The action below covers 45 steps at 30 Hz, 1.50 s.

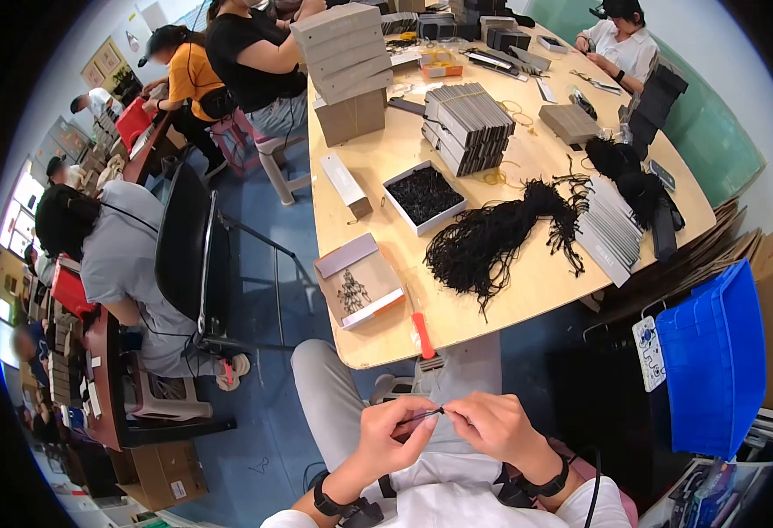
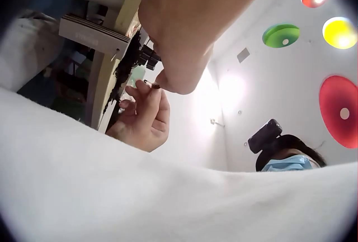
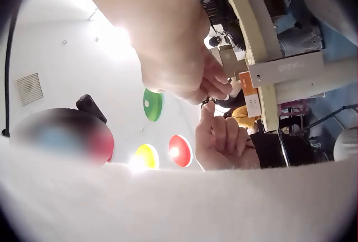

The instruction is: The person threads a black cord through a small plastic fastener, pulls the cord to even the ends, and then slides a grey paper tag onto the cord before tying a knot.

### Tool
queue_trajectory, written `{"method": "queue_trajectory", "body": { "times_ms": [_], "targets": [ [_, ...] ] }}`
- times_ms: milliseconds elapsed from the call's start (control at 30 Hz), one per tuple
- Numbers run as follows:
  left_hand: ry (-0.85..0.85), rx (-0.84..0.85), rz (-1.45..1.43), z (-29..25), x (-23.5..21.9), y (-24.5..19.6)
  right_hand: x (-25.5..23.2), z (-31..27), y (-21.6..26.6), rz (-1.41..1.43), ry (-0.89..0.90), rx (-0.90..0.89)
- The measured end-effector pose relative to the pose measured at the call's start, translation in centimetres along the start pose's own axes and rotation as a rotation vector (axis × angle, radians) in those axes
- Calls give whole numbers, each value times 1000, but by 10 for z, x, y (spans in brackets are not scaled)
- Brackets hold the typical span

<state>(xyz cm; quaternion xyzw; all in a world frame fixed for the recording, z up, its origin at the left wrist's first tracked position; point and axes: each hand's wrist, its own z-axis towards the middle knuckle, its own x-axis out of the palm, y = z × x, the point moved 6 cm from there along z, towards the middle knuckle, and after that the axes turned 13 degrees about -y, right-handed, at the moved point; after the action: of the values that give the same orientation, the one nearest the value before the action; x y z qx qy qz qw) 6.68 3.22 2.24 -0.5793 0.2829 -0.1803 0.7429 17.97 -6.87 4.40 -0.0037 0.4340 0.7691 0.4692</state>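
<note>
Over the lap in the head view, my left hand point(image 1: 392, 433) and right hand point(image 1: 498, 429) meet fingertip to fingertip. Between them runs a thin black cord point(image 1: 440, 411) with a small dark lump at the right fingertips. Thumb and fingers of each hand pinch it. The left wrist view shows the right hand point(image 2: 146, 120) below the left, with a tiny dark end point(image 2: 155, 86) at the fingertips. In the right wrist view the left hand point(image 3: 219, 140) has its fingers curled in, and the cord is mostly hidden.
On the table point(image 1: 364, 348) ahead lie a red-handled tool point(image 1: 421, 334), an open box point(image 1: 377, 304) of small metal pieces, a white box point(image 1: 446, 216) of black pieces and a bundle of black cords point(image 1: 492, 238). Grey box stacks point(image 1: 347, 70) stand behind. A blue bin point(image 1: 712, 361) is at right.
</note>
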Motion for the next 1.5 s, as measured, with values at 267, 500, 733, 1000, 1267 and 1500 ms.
{"method": "queue_trajectory", "body": {
  "times_ms": [267,500,733,1000,1267,1500],
  "targets": [
    [-99,180,110,3,4,-5,4,-3,-3,-58,25,-9],
    [-66,128,207,0,7,-1,5,-6,-15,64,66,170],
    [137,-339,-50,-13,12,40,9,-10,-16,30,153,189],
    [276,-948,-647,-20,23,46,6,-12,-10,-64,54,40],
    [205,-1063,-762,-24,28,49,5,-14,-8,-129,1,-92],
    [152,-1054,-756,-23,31,46,4,-16,-12,-114,14,-118]
  ]
}}
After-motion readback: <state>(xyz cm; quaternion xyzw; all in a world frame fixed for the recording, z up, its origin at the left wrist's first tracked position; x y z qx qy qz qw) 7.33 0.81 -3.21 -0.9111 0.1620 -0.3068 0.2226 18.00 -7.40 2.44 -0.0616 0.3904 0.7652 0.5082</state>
